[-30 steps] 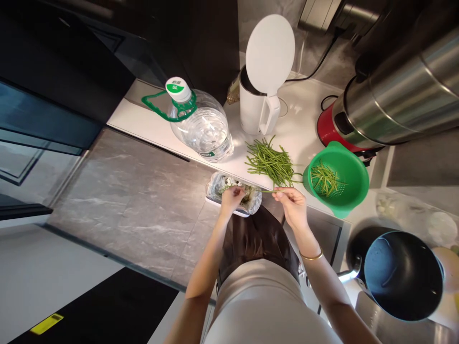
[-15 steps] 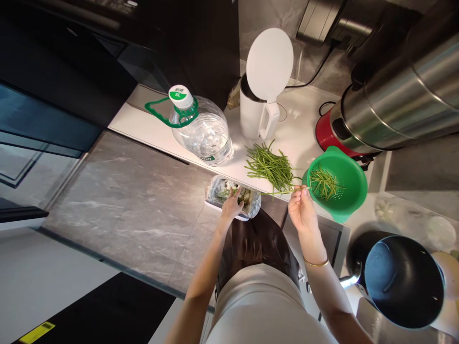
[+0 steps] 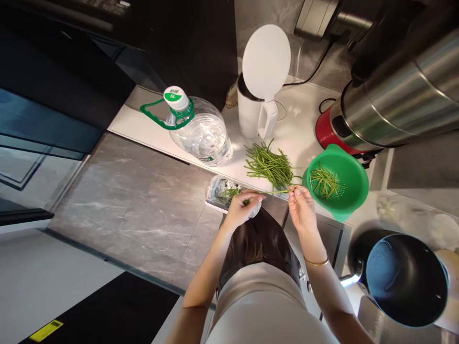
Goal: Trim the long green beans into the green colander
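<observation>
A thin green vegetable stem (image 3: 278, 192) stretches between my two hands at the counter's front edge. My right hand (image 3: 301, 205) pinches its right end just left of the green colander (image 3: 353, 191). At the other end my left hand (image 3: 244, 206) has its fingertips closed on the stem, over the lined bin (image 3: 212, 191), which holds green and pale scraps. A loose pile of long green stems (image 3: 268, 165) lies on the counter behind the hands. Shorter pieces of stem (image 3: 323, 181) rest in the colander.
Behind the pile stands a white kettle (image 3: 249, 114) with its lid up. A big water bottle (image 3: 202, 131) is to its left. On the right are a steel appliance with a red base (image 3: 328, 129) and a dark pan (image 3: 416, 282). Grey floor (image 3: 143, 200) spreads left.
My left hand has come up from inside the bin and moved right, closing its fingers on the stem's end. My right hand stays near the colander, still pinching the stem.
</observation>
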Available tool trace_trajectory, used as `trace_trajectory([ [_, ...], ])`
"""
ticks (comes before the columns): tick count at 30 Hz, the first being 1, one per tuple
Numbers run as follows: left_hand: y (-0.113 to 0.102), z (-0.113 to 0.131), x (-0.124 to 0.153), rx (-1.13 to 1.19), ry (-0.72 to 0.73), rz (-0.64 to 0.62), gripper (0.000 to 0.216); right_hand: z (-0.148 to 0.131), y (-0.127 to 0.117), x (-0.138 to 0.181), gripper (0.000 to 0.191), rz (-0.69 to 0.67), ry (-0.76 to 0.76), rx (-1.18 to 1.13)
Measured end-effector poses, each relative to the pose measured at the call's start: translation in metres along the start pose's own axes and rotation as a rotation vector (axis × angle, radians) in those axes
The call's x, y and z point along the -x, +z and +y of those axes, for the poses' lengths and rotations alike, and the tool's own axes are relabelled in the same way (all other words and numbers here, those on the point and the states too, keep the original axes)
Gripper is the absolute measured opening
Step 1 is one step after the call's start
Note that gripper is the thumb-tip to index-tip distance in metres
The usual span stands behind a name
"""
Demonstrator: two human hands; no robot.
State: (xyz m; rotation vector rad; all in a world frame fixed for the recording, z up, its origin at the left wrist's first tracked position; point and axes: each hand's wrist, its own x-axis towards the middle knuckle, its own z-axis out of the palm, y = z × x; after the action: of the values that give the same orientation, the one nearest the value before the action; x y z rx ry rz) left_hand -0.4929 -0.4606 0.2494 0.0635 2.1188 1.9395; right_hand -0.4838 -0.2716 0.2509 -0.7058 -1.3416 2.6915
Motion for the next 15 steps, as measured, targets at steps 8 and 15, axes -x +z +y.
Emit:
trace_trajectory([
  [8,-0.001,-0.006,0.003,-0.192,-0.009,0.056,0.023,-0.001,0.0,-0.001,0.012,-0.019,-0.01,0.092],
  [15,0.005,-0.016,0.001,-0.399,-0.003,0.053,0.022,0.008,0.001,0.011,0.008,-0.173,-0.179,0.495],
])
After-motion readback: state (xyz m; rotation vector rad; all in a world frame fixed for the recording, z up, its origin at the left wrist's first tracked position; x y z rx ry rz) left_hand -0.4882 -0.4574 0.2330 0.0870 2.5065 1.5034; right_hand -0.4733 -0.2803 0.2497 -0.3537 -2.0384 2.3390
